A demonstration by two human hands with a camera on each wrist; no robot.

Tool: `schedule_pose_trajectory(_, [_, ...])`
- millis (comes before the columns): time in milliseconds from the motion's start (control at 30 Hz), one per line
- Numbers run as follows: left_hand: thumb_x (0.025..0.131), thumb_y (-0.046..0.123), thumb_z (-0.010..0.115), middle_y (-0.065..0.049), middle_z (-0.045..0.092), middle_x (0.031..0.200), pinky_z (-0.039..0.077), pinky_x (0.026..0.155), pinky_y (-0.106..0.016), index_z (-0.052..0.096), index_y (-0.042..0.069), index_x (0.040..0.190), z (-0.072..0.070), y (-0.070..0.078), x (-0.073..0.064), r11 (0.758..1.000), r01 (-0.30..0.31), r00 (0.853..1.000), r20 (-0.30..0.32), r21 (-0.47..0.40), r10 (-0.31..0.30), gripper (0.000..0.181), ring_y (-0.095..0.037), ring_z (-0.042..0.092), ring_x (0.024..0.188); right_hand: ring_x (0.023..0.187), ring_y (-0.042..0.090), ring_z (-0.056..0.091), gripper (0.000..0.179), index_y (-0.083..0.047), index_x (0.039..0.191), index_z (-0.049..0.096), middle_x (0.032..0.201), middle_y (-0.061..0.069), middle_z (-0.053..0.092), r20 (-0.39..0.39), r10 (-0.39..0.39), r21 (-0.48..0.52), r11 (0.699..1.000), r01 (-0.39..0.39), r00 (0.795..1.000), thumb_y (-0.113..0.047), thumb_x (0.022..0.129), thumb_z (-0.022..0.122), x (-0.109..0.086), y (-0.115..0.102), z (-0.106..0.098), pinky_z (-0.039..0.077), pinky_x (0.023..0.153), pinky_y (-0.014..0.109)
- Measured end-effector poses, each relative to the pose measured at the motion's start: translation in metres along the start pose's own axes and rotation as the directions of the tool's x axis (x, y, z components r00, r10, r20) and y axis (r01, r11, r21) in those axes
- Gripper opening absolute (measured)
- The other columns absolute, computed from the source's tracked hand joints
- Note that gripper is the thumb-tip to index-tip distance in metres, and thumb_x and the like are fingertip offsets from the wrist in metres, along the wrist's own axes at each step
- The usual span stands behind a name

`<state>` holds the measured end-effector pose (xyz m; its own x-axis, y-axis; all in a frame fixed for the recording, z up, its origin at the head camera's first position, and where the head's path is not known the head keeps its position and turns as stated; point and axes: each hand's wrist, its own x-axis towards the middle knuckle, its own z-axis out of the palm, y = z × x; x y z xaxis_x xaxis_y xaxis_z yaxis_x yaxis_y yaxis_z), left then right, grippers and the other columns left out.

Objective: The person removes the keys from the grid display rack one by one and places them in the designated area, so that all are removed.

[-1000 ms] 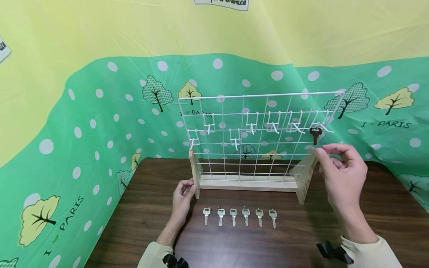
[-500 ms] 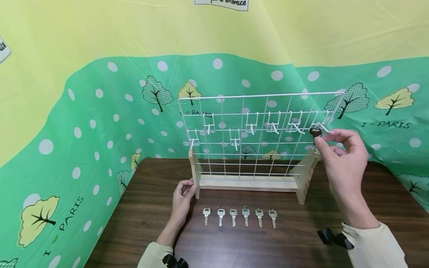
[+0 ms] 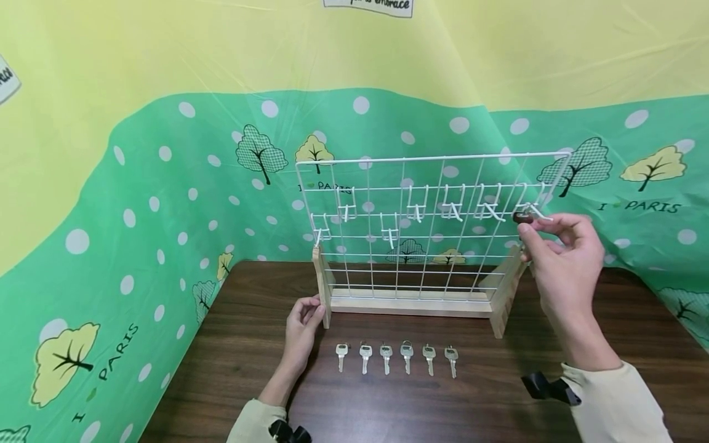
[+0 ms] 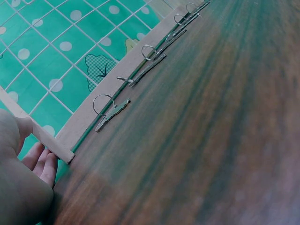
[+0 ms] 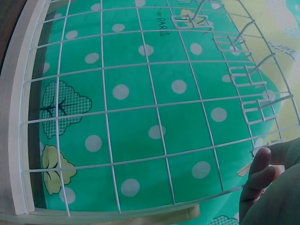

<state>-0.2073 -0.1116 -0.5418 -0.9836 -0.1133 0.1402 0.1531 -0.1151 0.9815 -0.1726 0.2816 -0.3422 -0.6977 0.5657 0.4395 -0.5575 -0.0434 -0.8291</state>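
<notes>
A white wire grid rack (image 3: pixel 424 255) stands on wooden legs on the table. My left hand (image 3: pixel 302 326) grips its left wooden leg (image 3: pixel 322 286) low down; in the left wrist view the fingers (image 4: pixel 41 161) lie behind the leg. At the right end, my right hand (image 3: pixel 570 264) pinches a key with a dark head (image 3: pixel 522 217) just under the rightmost hook (image 3: pixel 533 209). Most of the key's blade is hidden by the thumb, though a bit of the key (image 5: pixel 243 169) shows in the right wrist view. Whether its ring sits on the hook is too small to tell.
Several silver keys with rings (image 3: pixel 407 357) lie in a row on the brown table (image 3: pixel 365 406), in front of the rack. Further white hooks (image 3: pixel 452 210) jut forward from the grid. A green and yellow patterned cloth (image 3: pixel 183 184) hangs behind and on the left.
My right hand has risen from below the hanging key and taken hold of it. The key's dark head has tipped and looks shorter. My left hand has stayed in place.
</notes>
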Motion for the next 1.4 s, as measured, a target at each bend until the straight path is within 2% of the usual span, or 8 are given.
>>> schedule_pose_trajectory(167, [0.108,-0.003,0.067,-0.029,0.063,0.146,0.053,0.108,-0.018,0.053,-0.020,0.120,-0.001,0.000,-0.001,1.000,0.007,1.000,-0.005,0.001,-0.007,0.025,-0.017,0.063,0.130,0.058,0.014,0.066,0.024,-0.002,0.104,0.065,0.100,0.014,0.070,-0.007,0.037,0.069,0.997,-0.037,0.999,0.013,0.093,0.081,0.000,-0.001,0.003,0.054,0.049,0.018])
schedule_pose_trajectory(433, [0.108,-0.004,0.066,-0.030,0.063,0.146,0.053,0.107,-0.018,0.054,-0.020,0.120,0.000,0.001,-0.002,1.000,0.009,1.000,-0.006,0.004,-0.008,0.024,-0.017,0.064,0.129,0.055,0.013,0.063,0.026,-0.003,0.103,0.064,0.094,0.012,0.071,-0.023,0.056,0.081,0.995,-0.054,0.998,0.014,0.092,0.081,0.000,-0.007,0.009,0.051,0.046,0.018])
schedule_pose_trajectory(667, [0.108,-0.004,0.066,-0.030,0.063,0.145,0.052,0.108,-0.017,0.054,-0.020,0.120,0.001,0.001,-0.002,1.000,0.005,1.000,0.001,0.005,-0.005,0.024,-0.017,0.064,0.130,0.050,0.013,0.056,0.026,-0.002,0.113,0.069,0.088,0.010,0.075,-0.023,0.059,0.083,0.995,-0.057,0.998,0.013,0.094,0.079,-0.004,-0.011,0.007,0.048,0.045,0.019])
schedule_pose_trajectory(767, [0.108,-0.003,0.066,-0.030,0.062,0.146,0.053,0.108,-0.018,0.054,-0.020,0.121,0.000,0.002,-0.002,1.000,0.004,1.000,0.004,0.008,-0.004,0.024,-0.021,0.064,0.132,0.050,0.013,0.055,0.026,0.000,0.115,0.071,0.086,0.010,0.075,-0.010,0.061,0.092,0.994,-0.060,0.998,0.014,0.094,0.078,-0.004,-0.013,0.007,0.047,0.045,0.019])
schedule_pose_trajectory(933, [0.109,-0.003,0.065,-0.030,0.062,0.147,0.053,0.108,-0.018,0.053,-0.020,0.122,-0.001,0.002,-0.002,1.000,0.007,1.000,0.008,0.010,-0.007,0.024,-0.030,0.062,0.136,0.051,0.014,0.053,0.028,0.001,0.118,0.072,0.085,0.009,0.075,-0.005,0.109,0.092,0.990,-0.108,0.994,0.012,0.094,0.079,-0.005,-0.016,0.006,0.045,0.044,0.019])
schedule_pose_trajectory(1100, [0.108,-0.003,0.066,-0.028,0.064,0.144,0.052,0.108,-0.017,0.054,-0.019,0.120,0.000,0.002,-0.001,1.000,0.000,1.000,0.004,0.011,0.000,0.023,-0.029,0.062,0.135,0.053,0.015,0.053,0.029,0.004,0.122,0.075,0.087,0.009,0.078,-0.012,0.145,0.091,0.986,-0.143,0.989,0.011,0.094,0.080,-0.006,-0.018,0.002,0.045,0.045,0.019])
schedule_pose_trajectory(1300, [0.107,-0.004,0.067,-0.022,0.066,0.138,0.052,0.108,-0.017,0.055,-0.018,0.120,0.001,0.002,0.000,1.000,-0.003,1.000,0.002,0.008,0.003,0.022,-0.024,0.063,0.132,0.050,0.013,0.049,0.023,0.008,0.116,0.078,0.087,0.008,0.079,-0.012,0.157,0.090,0.984,-0.155,0.988,0.011,0.093,0.081,-0.006,-0.020,-0.002,0.041,0.042,0.019])
schedule_pose_trajectory(1400, [0.107,-0.004,0.067,-0.024,0.066,0.140,0.052,0.108,-0.017,0.055,-0.019,0.119,0.000,0.001,0.000,1.000,0.001,1.000,-0.002,0.009,-0.001,0.022,-0.021,0.064,0.130,0.050,0.013,0.049,0.017,0.009,0.111,0.079,0.091,0.008,0.080,-0.004,0.161,0.075,0.984,-0.160,0.987,0.011,0.093,0.082,-0.005,-0.021,-0.003,0.041,0.042,0.018])
